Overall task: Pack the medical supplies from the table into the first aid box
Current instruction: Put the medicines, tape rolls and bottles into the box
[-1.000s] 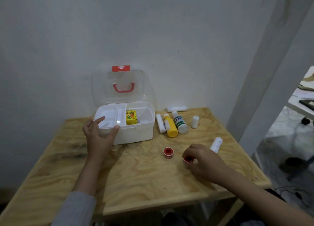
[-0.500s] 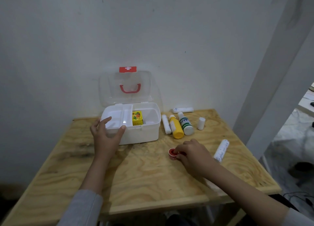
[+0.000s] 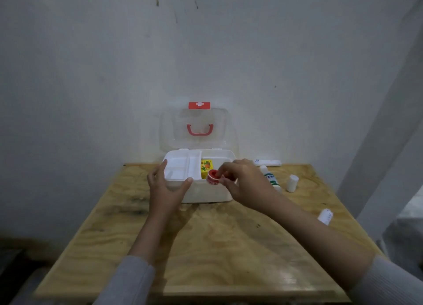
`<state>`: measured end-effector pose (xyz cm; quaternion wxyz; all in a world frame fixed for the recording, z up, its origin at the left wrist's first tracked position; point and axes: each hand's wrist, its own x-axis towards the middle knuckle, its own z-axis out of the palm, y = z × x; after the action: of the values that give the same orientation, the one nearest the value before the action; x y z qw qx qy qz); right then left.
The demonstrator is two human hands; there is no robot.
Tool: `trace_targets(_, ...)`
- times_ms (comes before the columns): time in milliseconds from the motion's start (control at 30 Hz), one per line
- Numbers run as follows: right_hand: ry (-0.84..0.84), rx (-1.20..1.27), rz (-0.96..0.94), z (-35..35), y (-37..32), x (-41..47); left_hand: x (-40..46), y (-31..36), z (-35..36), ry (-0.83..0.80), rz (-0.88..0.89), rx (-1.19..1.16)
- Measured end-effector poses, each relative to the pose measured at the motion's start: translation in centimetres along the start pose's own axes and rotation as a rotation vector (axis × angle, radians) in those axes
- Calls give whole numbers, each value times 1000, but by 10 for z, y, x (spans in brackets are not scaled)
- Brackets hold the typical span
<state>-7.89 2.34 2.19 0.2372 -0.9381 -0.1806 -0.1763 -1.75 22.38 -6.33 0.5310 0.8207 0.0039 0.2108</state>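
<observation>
The white first aid box (image 3: pixel 206 193) stands open at the back of the wooden table (image 3: pixel 206 247), its clear lid (image 3: pixel 196 126) upright against the wall. A small yellow box (image 3: pixel 206 166) lies inside. My left hand (image 3: pixel 164 188) grips the box's front left rim. My right hand (image 3: pixel 242 181) holds red tape rolls (image 3: pixel 213 177) over the box's front edge; a second red roll shows between its fingers. A green-and-white bottle (image 3: pixel 271 178) lies partly hidden behind my right hand.
A small white roll (image 3: pixel 292 183), a white tube (image 3: pixel 267 162) near the wall and a wrapped white roll (image 3: pixel 325 216) by the right edge lie on the table. A white pillar rises at the right.
My right hand picked up the red tape rolls from the table's middle and carried them up to the box. The camera view shifted right and down. My left hand stayed on the box.
</observation>
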Motion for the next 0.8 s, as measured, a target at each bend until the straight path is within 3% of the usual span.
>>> trace_targets(233,-3,-41,-113,31,-24,87,1,-3,-13,-49,0,70)
trace_targets(533,-199,-285,-205,72,-21,146,3,3,-13,-40,-18,97)
trace_targets(700,-318,-231,-177,80,-19,150,2,4,-14,-37,-11,76)
trace_targets(800,-295,-141,-178,73,-16,148,4,2,-16,-33,-4,79)
